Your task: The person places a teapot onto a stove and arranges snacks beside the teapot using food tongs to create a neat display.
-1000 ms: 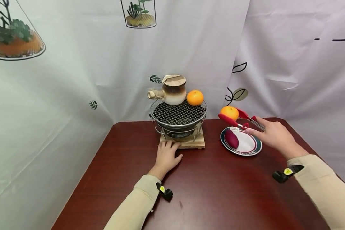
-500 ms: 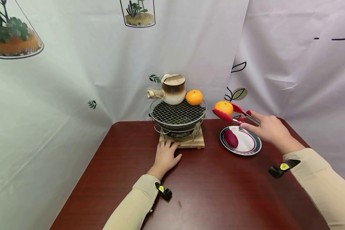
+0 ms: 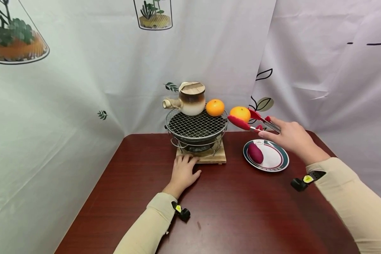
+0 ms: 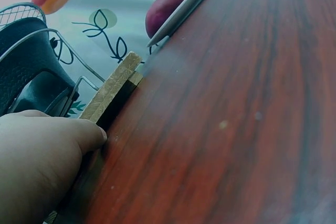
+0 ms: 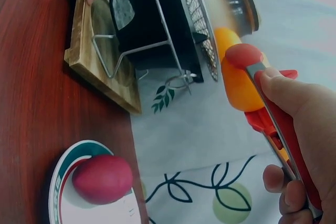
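A pale sheet point(image 3: 82, 81) with printed plants hung behind the table point(image 3: 235, 201). At left, the left hand point(image 3: 182, 174) rested its fingers on the near edge of the board point(image 3: 211, 156); it gripped nothing, its fingers loosely spread, the thumb apart from the others. On the board stood the grill point(image 3: 193, 127), round, in a wire frame. The pot point(image 3: 192, 106) sat upright at the back of its mesh, wooden lid point(image 3: 187, 86) on, handle point(image 3: 172, 103) pointing left. Just right of the pot, also on the mesh, lay one orange point(image 3: 215, 108).

Farther right, a second orange point(image 3: 240, 113) was held in the air between the red tips of the tongs point(image 3: 239, 123), near the grill's right rim. The right hand point(image 3: 292, 138) held the tongs by their metal arms in a narrow grip, fingers on one side and thumb on the other. Below the hand, the plate point(image 3: 274, 158) lay on the table, a purple oval point(image 3: 255, 153) on its left half.
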The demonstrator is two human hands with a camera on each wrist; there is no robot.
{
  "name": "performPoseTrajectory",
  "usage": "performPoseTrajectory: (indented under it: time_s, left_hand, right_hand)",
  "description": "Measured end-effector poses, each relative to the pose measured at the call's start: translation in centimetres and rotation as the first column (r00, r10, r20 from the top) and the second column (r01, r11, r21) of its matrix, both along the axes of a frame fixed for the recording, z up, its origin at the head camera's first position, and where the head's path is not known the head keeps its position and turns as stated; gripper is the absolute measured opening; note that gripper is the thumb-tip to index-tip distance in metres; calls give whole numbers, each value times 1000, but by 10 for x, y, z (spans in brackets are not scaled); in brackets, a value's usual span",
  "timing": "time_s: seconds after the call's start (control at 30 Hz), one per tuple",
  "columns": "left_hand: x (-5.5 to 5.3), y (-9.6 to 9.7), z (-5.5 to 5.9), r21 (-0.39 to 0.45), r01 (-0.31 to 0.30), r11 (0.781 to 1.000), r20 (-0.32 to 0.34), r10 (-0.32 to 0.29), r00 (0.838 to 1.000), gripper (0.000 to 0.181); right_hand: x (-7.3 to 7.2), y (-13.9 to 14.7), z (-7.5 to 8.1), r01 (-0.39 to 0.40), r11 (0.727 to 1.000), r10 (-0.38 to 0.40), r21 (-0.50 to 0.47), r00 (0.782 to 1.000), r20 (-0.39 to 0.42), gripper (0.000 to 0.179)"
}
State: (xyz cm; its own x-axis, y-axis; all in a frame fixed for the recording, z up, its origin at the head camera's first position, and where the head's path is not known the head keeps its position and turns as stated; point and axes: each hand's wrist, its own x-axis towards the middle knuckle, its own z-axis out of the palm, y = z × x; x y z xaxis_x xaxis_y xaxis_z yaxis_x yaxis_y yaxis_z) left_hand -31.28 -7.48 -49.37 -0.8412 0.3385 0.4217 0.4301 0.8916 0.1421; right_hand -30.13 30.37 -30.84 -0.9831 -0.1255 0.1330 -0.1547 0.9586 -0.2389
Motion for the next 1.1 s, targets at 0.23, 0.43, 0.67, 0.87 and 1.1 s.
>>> performPoseTrajectory:
  time_s: [0.23,0.43,0.67,0.87,1.1]
  left_hand:
    - [-1,0,-2,4,1,1000,4,-1,1000,46]
    - [-1,0,-3,3,-1,1000,-3,1,1000,45]
    - [-1,0,-2,-2,0,1000,-6,0,1000,46]
    - [-1,0,0,1,3,1000,-4,-3,1000,45]
    - [0,0,2,8,7,1000,3,-8,1000,45]
  right_hand:
    - [-2,-11,4,-12,1000,12,8,1000,3,104]
    - [-3,-20,5,-9,1000,9,-11,1000,16,105]
    - [-4,-30,3,-39,999,38,-25,999,-14,103]
    - [-5,-37,4,-61,997,59,-47,998,-32,102]
    - [-6,-47,4,-85,995,83,-48,996,-44,99]
